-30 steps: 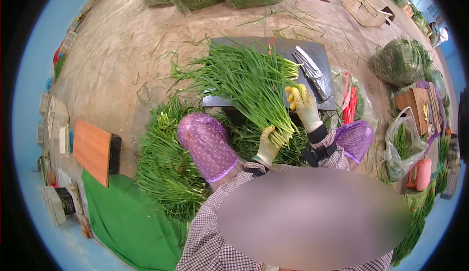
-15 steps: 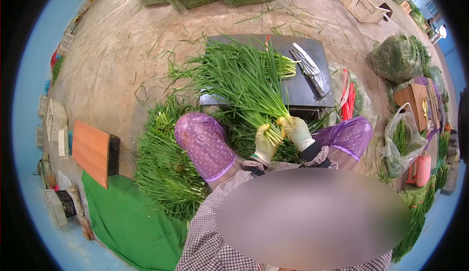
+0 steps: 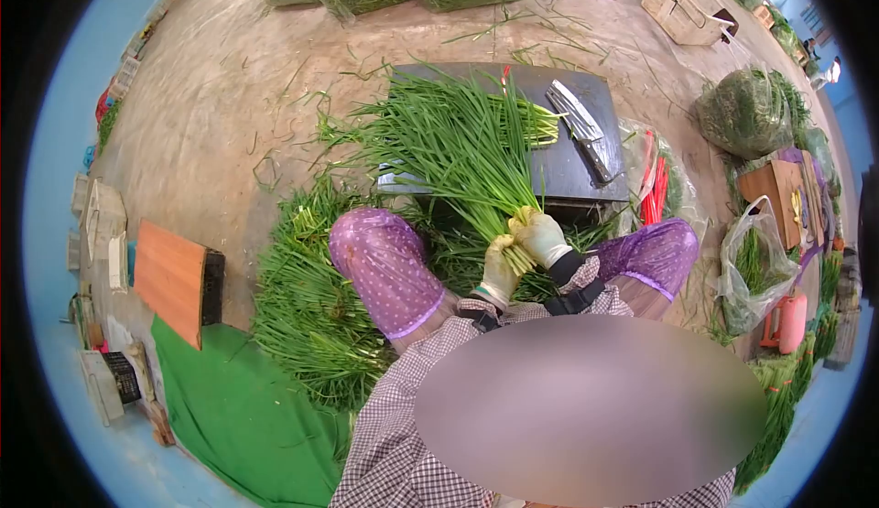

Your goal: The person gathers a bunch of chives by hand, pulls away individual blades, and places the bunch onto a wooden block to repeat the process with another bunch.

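Okay, left hand (image 3: 499,275) and right hand (image 3: 544,238) grip green bunch (image 3: 497,208); butts bodyward, axis slanting far-left over board's (image 3: 555,177) near edge; board surface separates knife (image 3: 579,116).

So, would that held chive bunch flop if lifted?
The chive bunch would probably droop: its leaves are long and thin. The tightly packed pale bases may feel stiffer. No tie shows there, so stalks could slip apart.

Held stalks (image 3: 476,167): smooth, softly glossy
Worktop (image 3: 564,171): smooth, slightly shiny
Knife (image 3: 587,133) by worktop's right edge: glossy metal blade
Gloves (image 3: 548,238): matt, cloth-like
Knee sleeve (image 3: 385,270): thin, shiny
Green sheet (image 3: 243,416): matt cloth
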The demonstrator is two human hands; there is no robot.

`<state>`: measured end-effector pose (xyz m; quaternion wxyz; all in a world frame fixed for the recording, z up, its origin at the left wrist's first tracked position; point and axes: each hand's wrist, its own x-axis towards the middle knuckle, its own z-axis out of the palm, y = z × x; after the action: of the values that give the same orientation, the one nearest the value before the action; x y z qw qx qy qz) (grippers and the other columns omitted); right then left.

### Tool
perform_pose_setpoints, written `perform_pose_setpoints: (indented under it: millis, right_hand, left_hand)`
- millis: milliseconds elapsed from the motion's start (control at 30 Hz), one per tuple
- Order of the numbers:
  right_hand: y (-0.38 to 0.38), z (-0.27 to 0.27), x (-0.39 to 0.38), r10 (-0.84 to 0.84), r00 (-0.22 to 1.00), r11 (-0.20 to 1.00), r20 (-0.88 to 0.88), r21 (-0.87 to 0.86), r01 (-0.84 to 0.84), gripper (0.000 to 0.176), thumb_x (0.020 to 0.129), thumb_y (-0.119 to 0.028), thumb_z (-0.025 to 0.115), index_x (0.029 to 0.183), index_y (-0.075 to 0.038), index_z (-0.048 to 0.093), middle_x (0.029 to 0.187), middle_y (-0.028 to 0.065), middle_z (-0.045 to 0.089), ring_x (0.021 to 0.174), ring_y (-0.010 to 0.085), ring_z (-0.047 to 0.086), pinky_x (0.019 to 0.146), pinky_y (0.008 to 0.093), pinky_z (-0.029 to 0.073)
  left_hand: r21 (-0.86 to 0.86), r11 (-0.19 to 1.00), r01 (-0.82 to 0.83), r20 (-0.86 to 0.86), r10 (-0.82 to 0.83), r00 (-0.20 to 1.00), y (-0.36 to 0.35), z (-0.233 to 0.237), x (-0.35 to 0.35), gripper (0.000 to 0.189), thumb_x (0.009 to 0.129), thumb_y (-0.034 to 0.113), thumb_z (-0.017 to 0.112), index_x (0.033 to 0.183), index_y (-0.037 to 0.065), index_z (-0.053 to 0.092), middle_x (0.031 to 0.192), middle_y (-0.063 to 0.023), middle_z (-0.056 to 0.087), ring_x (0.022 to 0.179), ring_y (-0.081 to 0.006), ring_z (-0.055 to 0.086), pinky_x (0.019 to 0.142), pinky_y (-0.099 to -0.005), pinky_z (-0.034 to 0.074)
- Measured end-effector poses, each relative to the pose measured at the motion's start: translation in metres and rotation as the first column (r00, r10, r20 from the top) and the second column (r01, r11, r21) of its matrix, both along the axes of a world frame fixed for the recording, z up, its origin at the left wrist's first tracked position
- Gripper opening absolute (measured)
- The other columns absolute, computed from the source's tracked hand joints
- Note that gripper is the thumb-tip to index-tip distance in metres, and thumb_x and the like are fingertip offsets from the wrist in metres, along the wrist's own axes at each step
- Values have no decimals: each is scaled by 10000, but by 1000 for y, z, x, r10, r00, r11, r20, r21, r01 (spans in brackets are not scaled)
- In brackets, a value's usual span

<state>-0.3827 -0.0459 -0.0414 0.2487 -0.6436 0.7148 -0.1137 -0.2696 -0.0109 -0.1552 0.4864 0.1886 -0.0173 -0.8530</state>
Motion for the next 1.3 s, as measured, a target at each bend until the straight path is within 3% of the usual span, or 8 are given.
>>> perform_pose_setpoints:
  millis: [333, 467, 567, 700, 833, 1000, 1167, 1300]
  right_hand:
    - [-6, -5, 1, 24, 999, 997, -25, 68, -23, 333, 944, -394, 624, 1008, -68, 638, 906, 188, 700, 893, 387, 680, 784, 463, 535]
    - [1, -41, -16, -122, 710, 992, 693, 103, 71, 149, 907, -42, 635, 1055, -51, 617, 949, 92, 622, 931, 309, 640, 833, 359, 533]
    - [21, -26, -32, 558, 829, 687, -39, -540, -487, 321, 848, -76, 659, 1164, -37, 617, 1117, 112, 608, 1075, 310, 618, 923, 376, 527]
    - [40, -19, -30, 582, 656, 367, -480, -566, -739, 406, 831, -156, 665, 1216, -35, 616, 1212, 118, 580, 1158, 325, 573, 1004, 414, 490]
    - [63, 28, -16, 761, 645, 456, -66, -654, -604, 451, 819, -140, 683, 1249, -39, 592, 1211, 160, 560, 1138, 340, 571, 987, 438, 485]
    - [77, 123, -43, -86, 387, 996, 918, 68, 61, 128, 1043, -186, 528, 1114, -84, 556, 930, 14, 620, 623, 74, 491, 542, 237, 450]
    - [79, 84, -131, -215, 725, 782, 654, -329, 529, 142, 1070, -207, 499, 1047, -92, 579, 827, 31, 615, 581, 105, 527, 522, 248, 444]
    - [91, 56, -155, -211, 875, 975, -436, -161, 154, 337, 923, -386, 684, 1058, -83, 627, 901, 144, 691, 755, 319, 692, 635, 440, 545]
  left_hand:
    - [60, 996, -65, 65, 61, 996, 3, 21, -3, 305, 881, 159, 547, 1148, 27, 608, 1044, -88, 690, 917, -249, 688, 813, -394, 592]
    - [146, 979, -143, -1, 144, 990, 2, 43, -3, 313, 937, 225, 580, 1195, 48, 602, 1080, -83, 699, 959, -244, 695, 847, -408, 595]
    - [132, 977, -168, 51, 163, 985, -2, 48, -9, 327, 994, 318, 594, 1201, 65, 605, 1080, -76, 703, 993, -240, 694, 865, -412, 595]
    - [18, 990, -142, 18, 142, 990, 7, 38, -6, 370, 1018, 367, 586, 1252, 81, 570, 1187, -90, 661, 1068, -230, 671, 899, -387, 591]
    - [-245, 958, 150, -625, -274, 731, 4, 63, 5, 424, 1021, 378, 518, 1304, 63, 549, 1208, -92, 643, 1092, -236, 652, 950, -422, 556]
    - [60, 993, -105, 31, 103, 994, 1, 40, -2, 508, 963, 357, 486, 1331, 12, 545, 1313, -155, 625, 1182, -308, 631, 1007, -497, 529]
    - [89, 989, -120, 16, 119, 993, 0, 53, -2, 546, 937, 362, 510, 1348, 5, 536, 1325, -165, 615, 1195, -343, 622, 1017, -522, 522]
    - [89, 987, -130, -14, 132, 991, 1, 50, -4, 552, 934, 360, 522, 1353, 0, 533, 1326, -166, 614, 1200, -342, 618, 1015, -516, 523]
